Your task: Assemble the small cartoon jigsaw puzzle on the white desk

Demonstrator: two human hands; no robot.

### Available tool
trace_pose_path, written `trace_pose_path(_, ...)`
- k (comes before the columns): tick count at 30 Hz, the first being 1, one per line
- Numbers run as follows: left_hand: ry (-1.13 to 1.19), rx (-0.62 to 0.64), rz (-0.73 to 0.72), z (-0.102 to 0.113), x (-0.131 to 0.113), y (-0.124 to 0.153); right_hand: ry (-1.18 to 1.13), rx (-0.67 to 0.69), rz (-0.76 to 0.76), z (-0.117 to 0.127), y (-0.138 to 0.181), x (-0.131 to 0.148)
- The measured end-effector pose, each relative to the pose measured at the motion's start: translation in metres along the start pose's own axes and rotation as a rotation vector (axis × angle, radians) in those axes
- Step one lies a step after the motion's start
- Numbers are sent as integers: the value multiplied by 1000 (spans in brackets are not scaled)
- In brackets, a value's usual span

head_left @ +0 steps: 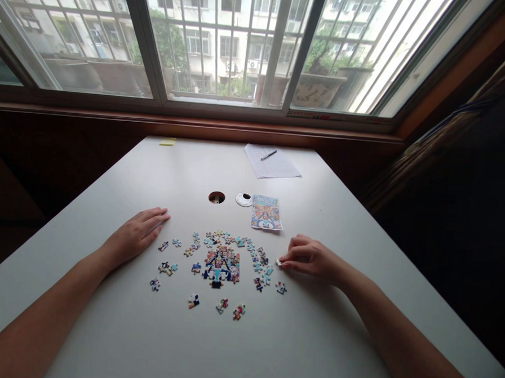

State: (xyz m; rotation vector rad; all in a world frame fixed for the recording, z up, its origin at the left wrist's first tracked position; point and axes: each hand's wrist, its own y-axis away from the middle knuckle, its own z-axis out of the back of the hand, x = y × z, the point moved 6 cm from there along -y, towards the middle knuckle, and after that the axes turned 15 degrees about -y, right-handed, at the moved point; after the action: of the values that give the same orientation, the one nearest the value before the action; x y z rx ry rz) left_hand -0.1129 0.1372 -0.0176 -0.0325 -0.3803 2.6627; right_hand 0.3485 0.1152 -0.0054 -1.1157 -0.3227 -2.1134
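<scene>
Between my hands lies a partly joined jigsaw puzzle (228, 265), with a dark and light blue figure on a colourful ground. Loose pieces form an arc around its top and sides, and several lie below it, among them a red and green piece (238, 312). My right hand (310, 257) pinches a pale puzzle piece (278, 262) between thumb and finger, right of the arc. Its picture side cannot be made out. To the left, my left hand (138, 234) rests flat on the table with fingers stretched out, near a loose piece (163, 246), holding nothing.
A printed picture sheet (267, 213) lies behind the puzzle on the white table (176, 348). Beside it are a round cable cover (244, 199) and an open cable hole (216, 198). Farther back are papers (270, 164), a pen (269, 155) and a yellow note (167, 141).
</scene>
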Motion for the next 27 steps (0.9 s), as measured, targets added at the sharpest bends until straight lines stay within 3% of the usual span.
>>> trace_pose_path(27, -2, 5, -8, -1, 0, 0, -10, -19, 8, -1, -1, 2)
